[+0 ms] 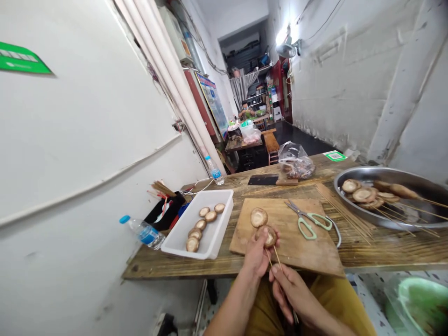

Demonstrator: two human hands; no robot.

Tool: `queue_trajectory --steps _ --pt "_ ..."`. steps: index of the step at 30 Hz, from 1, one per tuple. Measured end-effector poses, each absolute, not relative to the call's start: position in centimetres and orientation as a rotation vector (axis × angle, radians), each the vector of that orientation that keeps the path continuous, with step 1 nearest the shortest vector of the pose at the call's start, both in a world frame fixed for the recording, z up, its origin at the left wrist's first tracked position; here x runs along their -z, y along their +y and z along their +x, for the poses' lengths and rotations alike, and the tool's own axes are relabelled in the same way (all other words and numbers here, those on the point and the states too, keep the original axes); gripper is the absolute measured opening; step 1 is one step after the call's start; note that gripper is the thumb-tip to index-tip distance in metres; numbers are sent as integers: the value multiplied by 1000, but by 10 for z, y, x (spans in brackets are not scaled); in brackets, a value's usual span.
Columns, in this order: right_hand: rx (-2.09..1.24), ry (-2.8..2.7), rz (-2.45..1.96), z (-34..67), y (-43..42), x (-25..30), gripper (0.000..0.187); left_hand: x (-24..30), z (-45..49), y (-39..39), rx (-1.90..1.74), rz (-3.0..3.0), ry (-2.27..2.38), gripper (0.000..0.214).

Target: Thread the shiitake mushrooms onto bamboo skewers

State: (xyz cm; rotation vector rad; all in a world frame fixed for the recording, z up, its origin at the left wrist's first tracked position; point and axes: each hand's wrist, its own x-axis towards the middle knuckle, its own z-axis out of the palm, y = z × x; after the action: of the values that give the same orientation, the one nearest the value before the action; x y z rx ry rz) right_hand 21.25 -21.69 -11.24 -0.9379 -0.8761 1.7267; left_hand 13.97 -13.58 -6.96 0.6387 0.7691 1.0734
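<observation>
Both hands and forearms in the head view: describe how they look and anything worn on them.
The left hand and right hand wear no gloves. The left forearm and right forearm show no sleeve, watch or bracelet.

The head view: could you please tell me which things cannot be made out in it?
Head view, throughout:
Skewers: upper ends hidden by the mushroom and left hand; gripped part by the right hand.
Steel bowl: right end cut off by the picture's edge.
Green basin: cut off by right and bottom edges.
Plastic bag: contents unclear behind creased film.
</observation>
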Motion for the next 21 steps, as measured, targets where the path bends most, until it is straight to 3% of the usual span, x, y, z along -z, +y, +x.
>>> queue_trajectory --steps 21 --pt "-1541 -893 -1124 230 -210 83 46 57 171 -153 -1050 546 724 25"
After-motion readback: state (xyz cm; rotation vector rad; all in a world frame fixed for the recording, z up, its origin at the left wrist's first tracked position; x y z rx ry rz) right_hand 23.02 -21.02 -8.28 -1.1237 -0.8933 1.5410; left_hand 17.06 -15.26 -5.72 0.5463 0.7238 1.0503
